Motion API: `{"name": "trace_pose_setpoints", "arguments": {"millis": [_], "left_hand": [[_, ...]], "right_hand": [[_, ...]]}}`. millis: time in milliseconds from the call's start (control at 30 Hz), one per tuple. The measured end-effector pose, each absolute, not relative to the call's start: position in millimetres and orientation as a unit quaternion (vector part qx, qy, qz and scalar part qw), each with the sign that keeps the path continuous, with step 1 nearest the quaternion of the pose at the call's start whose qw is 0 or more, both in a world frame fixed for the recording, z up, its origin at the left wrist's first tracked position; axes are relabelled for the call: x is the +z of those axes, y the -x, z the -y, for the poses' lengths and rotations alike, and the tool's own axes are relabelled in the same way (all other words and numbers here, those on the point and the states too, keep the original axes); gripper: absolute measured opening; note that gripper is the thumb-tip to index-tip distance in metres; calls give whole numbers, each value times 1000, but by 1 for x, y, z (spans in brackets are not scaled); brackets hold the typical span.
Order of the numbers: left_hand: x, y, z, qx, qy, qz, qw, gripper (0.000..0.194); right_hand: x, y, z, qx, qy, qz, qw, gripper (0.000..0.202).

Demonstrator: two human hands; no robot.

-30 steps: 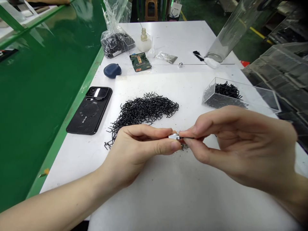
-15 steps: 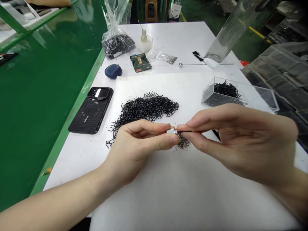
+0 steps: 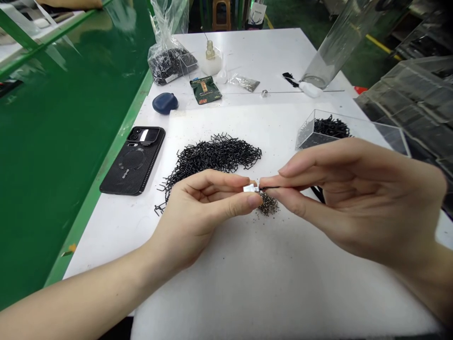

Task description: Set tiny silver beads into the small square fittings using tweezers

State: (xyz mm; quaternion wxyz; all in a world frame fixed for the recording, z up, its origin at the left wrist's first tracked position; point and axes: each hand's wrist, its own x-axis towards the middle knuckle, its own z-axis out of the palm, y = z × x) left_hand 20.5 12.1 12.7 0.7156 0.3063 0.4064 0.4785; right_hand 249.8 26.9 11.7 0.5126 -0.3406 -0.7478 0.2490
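Between the thumb and fingers of my left hand (image 3: pixel 208 208) is a small silvery-white block (image 3: pixel 250 188), held level above the table. My right hand (image 3: pixel 354 198) pinches a thin black tool (image 3: pixel 269 188). Its tip meets the right end of the block, and a wider dark part shows behind my fingers; its full shape is hidden. Just below the fingertips lies a little heap of tiny metallic bits (image 3: pixel 268 205). Behind my left hand spreads a pile of short bent black pins (image 3: pixel 215 153).
A black phone (image 3: pixel 132 160) and a dark blue case (image 3: pixel 165 103) lie at the left. Toward the back are a bag of black pieces (image 3: pixel 171 66), a green packet (image 3: pixel 205 89) and a small bottle (image 3: pixel 210 49). A clear box (image 3: pixel 305 130) and a transparent cylinder (image 3: pixel 329 52) stand right.
The view has shifted slightly, so the table things sit a little higher. My right hand has tilted up a bit; both hands keep their holds.
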Motion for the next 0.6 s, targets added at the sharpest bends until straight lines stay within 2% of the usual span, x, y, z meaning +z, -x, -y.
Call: {"name": "trace_pose_setpoints", "arguments": {"millis": [233, 400, 500, 600], "left_hand": [[10, -16, -11, 489, -347, -411, 687, 27], [14, -17, -2, 510, -510, -404, 563, 28], [15, -17, 2, 464, -626, -376, 502, 33], [10, -16, 1, 398, -745, -319, 430, 25]], "right_hand": [[17, -254, -28, 323, 412, 641, 561, 38], [17, -261, -43, 341, 406, 642, 554, 28], [16, -261, -48, 337, 394, 653, 552, 28], [15, -257, -47, 334, 384, 663, 550, 30]]}}
